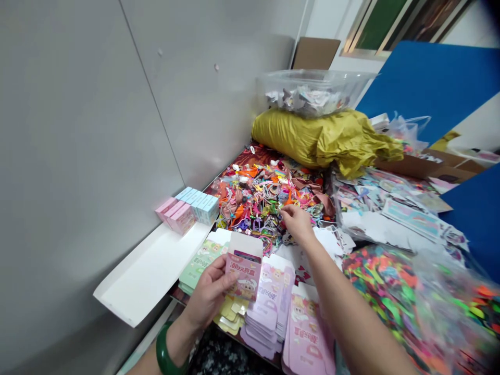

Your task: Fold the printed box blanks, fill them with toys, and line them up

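Observation:
My left hand (213, 284) grips a small pink cardboard box (244, 273) with its top flap raised and something dark just inside the opening. Over the right side of a heap of colourful hair ties and small trinkets (258, 200) is my right hand (297, 221), its fingertips pinched together at the pile; whatever they hold is too small to make out. Stacks of flat, unfolded boxes lie around the held box: green (199, 260), yellow (230, 315), purple (269, 297) and pink (308, 333).
Finished pink boxes (177, 214) and blue boxes (200, 203) stand on a white tray (152, 265) by the grey wall. Behind the heap, a clear plastic bin (316, 94) rests on a yellow sack (312, 138). Right of my arm are paper cards (394, 224) and a bag of bright pieces (410, 297).

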Tool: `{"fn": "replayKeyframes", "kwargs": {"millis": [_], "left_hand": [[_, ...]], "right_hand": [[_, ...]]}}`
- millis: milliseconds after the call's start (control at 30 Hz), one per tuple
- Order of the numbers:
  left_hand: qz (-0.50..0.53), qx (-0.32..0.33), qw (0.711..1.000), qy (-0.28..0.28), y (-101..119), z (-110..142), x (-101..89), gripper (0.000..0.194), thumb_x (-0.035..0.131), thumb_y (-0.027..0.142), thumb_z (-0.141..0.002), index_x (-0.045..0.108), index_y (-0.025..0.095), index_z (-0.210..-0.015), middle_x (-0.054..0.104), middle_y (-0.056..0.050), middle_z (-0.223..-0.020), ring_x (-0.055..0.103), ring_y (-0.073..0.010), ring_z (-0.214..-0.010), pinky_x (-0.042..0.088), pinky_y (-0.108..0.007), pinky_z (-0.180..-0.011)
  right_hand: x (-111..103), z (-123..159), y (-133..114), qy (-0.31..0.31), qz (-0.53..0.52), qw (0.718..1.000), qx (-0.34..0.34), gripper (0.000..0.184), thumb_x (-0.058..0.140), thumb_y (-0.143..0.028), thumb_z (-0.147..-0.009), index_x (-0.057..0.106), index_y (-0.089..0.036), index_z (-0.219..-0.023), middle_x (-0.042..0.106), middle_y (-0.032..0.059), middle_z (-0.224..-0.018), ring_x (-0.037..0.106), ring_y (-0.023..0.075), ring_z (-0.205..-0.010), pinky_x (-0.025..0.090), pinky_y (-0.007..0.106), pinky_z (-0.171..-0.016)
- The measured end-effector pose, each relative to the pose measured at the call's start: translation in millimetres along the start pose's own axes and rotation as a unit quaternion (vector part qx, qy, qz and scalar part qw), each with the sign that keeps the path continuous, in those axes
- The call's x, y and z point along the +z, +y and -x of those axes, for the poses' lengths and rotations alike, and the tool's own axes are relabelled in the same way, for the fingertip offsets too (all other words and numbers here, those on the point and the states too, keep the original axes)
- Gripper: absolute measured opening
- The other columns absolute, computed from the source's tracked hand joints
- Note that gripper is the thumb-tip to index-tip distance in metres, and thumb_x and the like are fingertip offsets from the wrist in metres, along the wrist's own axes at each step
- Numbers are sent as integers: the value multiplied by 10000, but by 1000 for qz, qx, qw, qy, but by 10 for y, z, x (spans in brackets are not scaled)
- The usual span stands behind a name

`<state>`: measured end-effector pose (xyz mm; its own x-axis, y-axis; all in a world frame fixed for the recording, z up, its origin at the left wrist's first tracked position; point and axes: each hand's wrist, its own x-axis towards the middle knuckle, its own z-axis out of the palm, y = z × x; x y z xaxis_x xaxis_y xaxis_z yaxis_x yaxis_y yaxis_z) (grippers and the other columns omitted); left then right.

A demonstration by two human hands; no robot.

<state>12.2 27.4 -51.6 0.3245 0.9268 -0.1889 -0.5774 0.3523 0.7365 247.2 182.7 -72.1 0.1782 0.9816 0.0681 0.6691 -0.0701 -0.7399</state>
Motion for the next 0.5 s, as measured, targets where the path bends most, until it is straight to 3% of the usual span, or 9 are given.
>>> {"fn": "replayKeyframes", "kwargs": {"millis": [167,267,400,500], "left_hand": [[-33,-8,999,0,-92,24,-30,305,754,262,-749,655,159,-1018,740,-65,-955,687,-198,-847,528,-299,-791],[-60,-4,998,-3,-114,53,-90,285,743,260,-767,650,164,-1019,731,-58,-956,673,-183,-859,510,-279,-798],[-64,-5,998,8,-102,65,-165,335,738,274,-770,633,165,-1069,725,-77,-1000,668,-209,-896,513,-315,-812],[-76,-6,996,37,-83,35,-140,353,743,284,-760,631,167,-1074,715,-86,-1063,663,-225,-926,515,-327,-812]], "right_hand": [[283,-260,-131,-18,77,996,42,136,655,-273,-810,658,-149,-867,693,84,-896,632,223,-918,453,388,-867],[302,-352,-124,-39,78,994,59,184,608,-329,-880,640,-147,-874,666,43,-936,623,170,-877,487,383,-836],[63,-306,-92,-54,19,997,52,233,617,-359,-847,642,-137,-784,661,24,-769,620,160,-730,496,314,-698],[-239,-49,-177,-79,-52,995,29,273,609,-413,-787,658,-145,-771,666,31,-704,610,170,-649,473,283,-600]]}}
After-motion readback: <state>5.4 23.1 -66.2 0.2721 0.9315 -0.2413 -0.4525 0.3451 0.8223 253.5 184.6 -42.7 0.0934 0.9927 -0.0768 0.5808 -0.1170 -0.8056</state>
